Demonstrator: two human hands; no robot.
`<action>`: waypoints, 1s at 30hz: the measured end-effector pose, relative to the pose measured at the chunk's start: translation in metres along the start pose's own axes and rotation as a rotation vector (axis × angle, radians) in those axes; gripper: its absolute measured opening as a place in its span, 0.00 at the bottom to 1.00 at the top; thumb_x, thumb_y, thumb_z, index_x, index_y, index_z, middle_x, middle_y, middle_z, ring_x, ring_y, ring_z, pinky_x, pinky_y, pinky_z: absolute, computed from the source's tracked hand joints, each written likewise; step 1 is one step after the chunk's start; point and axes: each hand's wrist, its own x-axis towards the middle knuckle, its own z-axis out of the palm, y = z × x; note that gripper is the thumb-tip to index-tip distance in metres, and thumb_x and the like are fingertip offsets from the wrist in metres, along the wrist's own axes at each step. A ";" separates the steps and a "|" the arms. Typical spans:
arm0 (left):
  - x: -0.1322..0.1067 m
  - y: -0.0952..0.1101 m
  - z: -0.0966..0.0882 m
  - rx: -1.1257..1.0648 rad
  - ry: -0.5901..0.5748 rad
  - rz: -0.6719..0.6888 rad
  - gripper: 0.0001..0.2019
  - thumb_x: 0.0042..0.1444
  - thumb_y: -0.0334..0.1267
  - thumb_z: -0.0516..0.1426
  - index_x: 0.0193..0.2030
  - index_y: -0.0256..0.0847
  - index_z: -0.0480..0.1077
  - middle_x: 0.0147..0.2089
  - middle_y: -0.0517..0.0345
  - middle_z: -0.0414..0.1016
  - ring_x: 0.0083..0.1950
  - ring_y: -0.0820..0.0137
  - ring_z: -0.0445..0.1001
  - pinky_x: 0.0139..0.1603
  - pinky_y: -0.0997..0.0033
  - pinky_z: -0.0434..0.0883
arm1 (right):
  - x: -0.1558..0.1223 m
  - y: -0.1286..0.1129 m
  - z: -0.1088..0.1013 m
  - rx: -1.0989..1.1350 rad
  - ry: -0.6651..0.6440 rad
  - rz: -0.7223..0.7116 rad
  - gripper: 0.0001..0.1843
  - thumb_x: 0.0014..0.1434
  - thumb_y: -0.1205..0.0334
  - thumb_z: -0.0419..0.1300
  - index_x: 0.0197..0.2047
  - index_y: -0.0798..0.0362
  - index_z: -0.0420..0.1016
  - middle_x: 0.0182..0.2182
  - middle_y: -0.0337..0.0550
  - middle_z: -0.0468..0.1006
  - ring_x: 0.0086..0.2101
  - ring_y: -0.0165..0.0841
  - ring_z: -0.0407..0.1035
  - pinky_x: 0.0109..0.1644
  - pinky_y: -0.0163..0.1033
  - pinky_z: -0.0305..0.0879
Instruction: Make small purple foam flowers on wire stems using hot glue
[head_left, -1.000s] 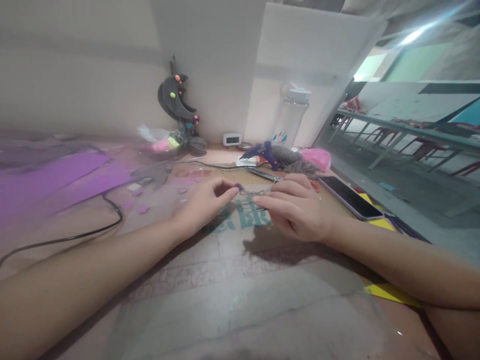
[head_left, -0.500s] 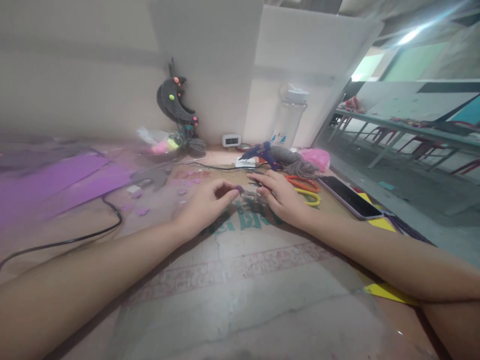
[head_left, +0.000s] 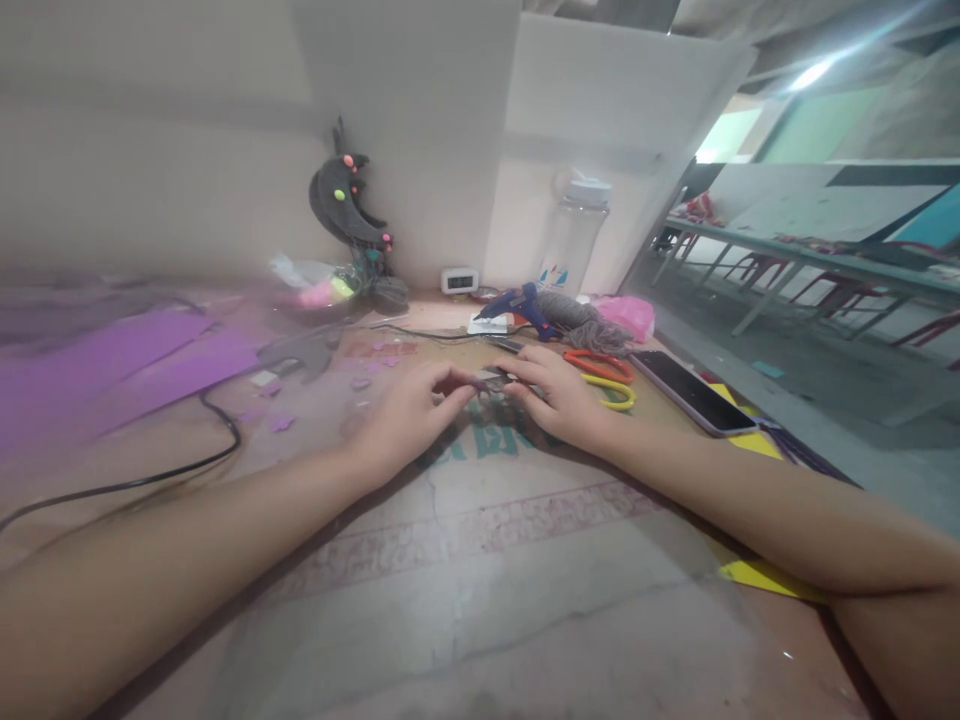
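Note:
My left hand point(head_left: 420, 405) is closed in a pinch on a small purple piece point(head_left: 480, 384), held just above the table near its middle. Close by on the right is my right hand point(head_left: 559, 400), its index finger stretched out and its thumb apart from it, both tips beside the purple piece. A small greyish bit shows between the two hands, too blurred to name. Just beyond the right hand lie orange-handled scissors point(head_left: 600, 364) and yellow-handled scissors point(head_left: 619, 393), their blades partly hidden by it.
A blue glue gun point(head_left: 525, 306) rests behind the hands near grey yarn point(head_left: 574, 318), a clear bottle point(head_left: 574, 240) and a small clock point(head_left: 459, 281). Purple sheets point(head_left: 135, 360) and a black cable point(head_left: 232, 430) lie left; a phone point(head_left: 686, 392) lies right. A dark crescent ornament point(head_left: 341, 205) leans on the wall.
My right hand has shifted slightly left, its fingertips now closer to the purple piece. My left hand keeps its pinch. The whole view has moved a little.

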 end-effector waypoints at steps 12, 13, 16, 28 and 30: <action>-0.002 -0.001 0.000 0.079 -0.010 0.044 0.08 0.62 0.39 0.55 0.42 0.42 0.75 0.41 0.56 0.79 0.43 0.65 0.76 0.46 0.65 0.70 | 0.000 -0.002 -0.001 0.016 -0.042 -0.042 0.21 0.70 0.53 0.48 0.53 0.56 0.76 0.37 0.51 0.75 0.39 0.40 0.68 0.44 0.45 0.64; -0.002 -0.002 0.000 0.080 -0.013 0.045 0.08 0.62 0.39 0.56 0.42 0.42 0.75 0.41 0.56 0.79 0.43 0.65 0.76 0.47 0.65 0.70 | 0.000 -0.002 -0.001 0.012 -0.038 -0.048 0.21 0.70 0.53 0.48 0.53 0.56 0.76 0.36 0.51 0.75 0.39 0.40 0.68 0.43 0.44 0.64; -0.001 -0.002 0.000 0.075 -0.023 0.046 0.08 0.62 0.39 0.56 0.43 0.42 0.75 0.41 0.56 0.79 0.44 0.65 0.76 0.46 0.66 0.70 | 0.000 -0.002 -0.001 0.003 -0.026 -0.067 0.22 0.70 0.54 0.49 0.52 0.58 0.77 0.35 0.51 0.74 0.37 0.39 0.67 0.42 0.44 0.63; -0.002 -0.001 0.001 0.078 -0.026 0.030 0.08 0.62 0.39 0.56 0.42 0.41 0.75 0.40 0.57 0.79 0.43 0.66 0.75 0.45 0.67 0.70 | -0.001 0.006 0.006 0.055 0.017 -0.100 0.17 0.69 0.57 0.52 0.50 0.55 0.79 0.30 0.46 0.73 0.33 0.36 0.66 0.38 0.42 0.62; -0.001 -0.001 0.001 0.057 -0.031 0.013 0.08 0.61 0.39 0.56 0.42 0.41 0.75 0.41 0.56 0.79 0.43 0.66 0.75 0.45 0.66 0.70 | -0.001 0.006 0.006 0.080 0.031 -0.068 0.17 0.69 0.57 0.52 0.50 0.55 0.78 0.32 0.46 0.73 0.35 0.36 0.67 0.39 0.42 0.64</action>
